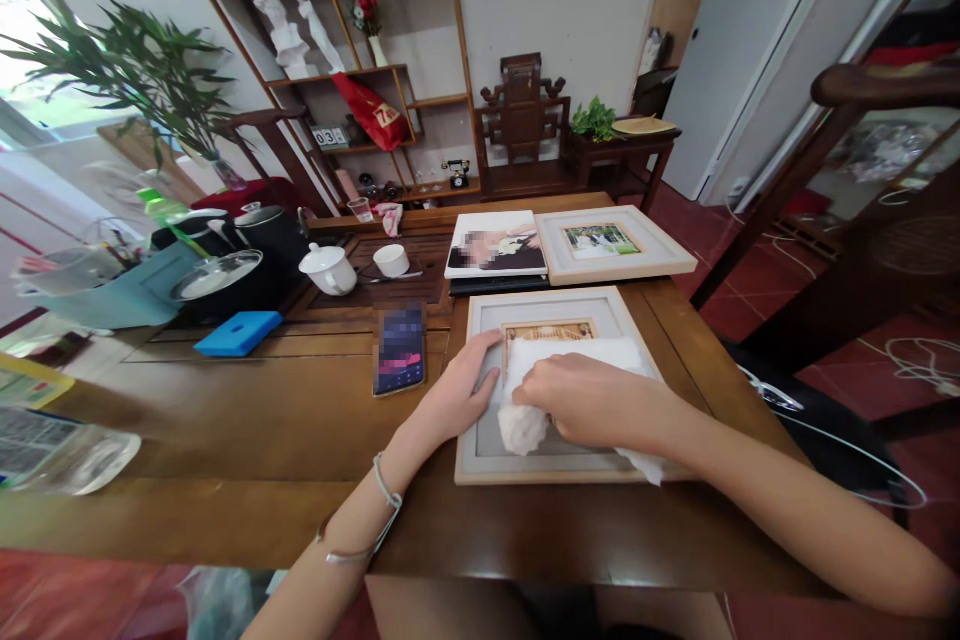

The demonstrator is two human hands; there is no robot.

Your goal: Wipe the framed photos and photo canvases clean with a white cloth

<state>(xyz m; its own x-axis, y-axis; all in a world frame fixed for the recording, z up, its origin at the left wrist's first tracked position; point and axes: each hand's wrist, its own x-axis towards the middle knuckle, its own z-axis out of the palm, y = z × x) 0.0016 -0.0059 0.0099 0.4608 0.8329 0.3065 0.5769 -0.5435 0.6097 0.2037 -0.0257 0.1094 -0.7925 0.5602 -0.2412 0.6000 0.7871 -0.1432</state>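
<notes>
A light wooden picture frame lies flat on the table in front of me, with a small picture at its centre, partly covered. My right hand is closed on a bunched white cloth, pressing it against the frame's face; part of the cloth spreads over the picture and a corner hangs near the lower edge. At the frame's left side rests my left hand, fingers stretched over its border and thumb apart. A bracelet sits on the left wrist.
Behind lie a second frame and a white photo panel. Left of my hand is a phone; farther left are a white teapot, a white cup, a blue block and a plastic bottle. A dark chair stands right.
</notes>
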